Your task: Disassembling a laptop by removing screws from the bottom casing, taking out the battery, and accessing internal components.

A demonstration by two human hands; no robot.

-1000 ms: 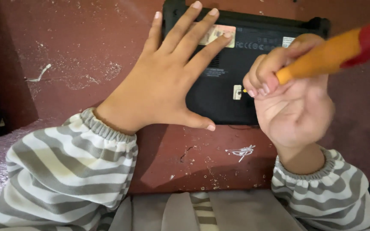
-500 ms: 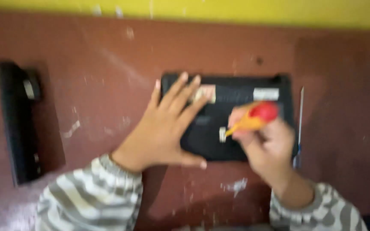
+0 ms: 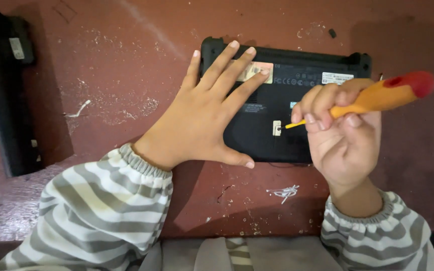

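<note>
My left hand [image 3: 204, 118] lies flat, fingers spread, on the upturned laptop [image 3: 297, 100]; my right hand [image 3: 345, 135] grips a screwdriver [image 3: 377, 98], tip at its base.

Long sleeves are being worn on both arms, patterned in broad horizontal stripes of grey and off-white; each sleeve is being closed at the wrist by a gathered, ribbed elastic cuff in the same grey. The left hand [image 3: 204, 118] and the right hand [image 3: 345, 138] are being left bare; no rings, watch or gloves are being worn. A strip of the same striped fabric is being shown between the arms, along the near edge of the table [image 3: 126, 60].
</note>
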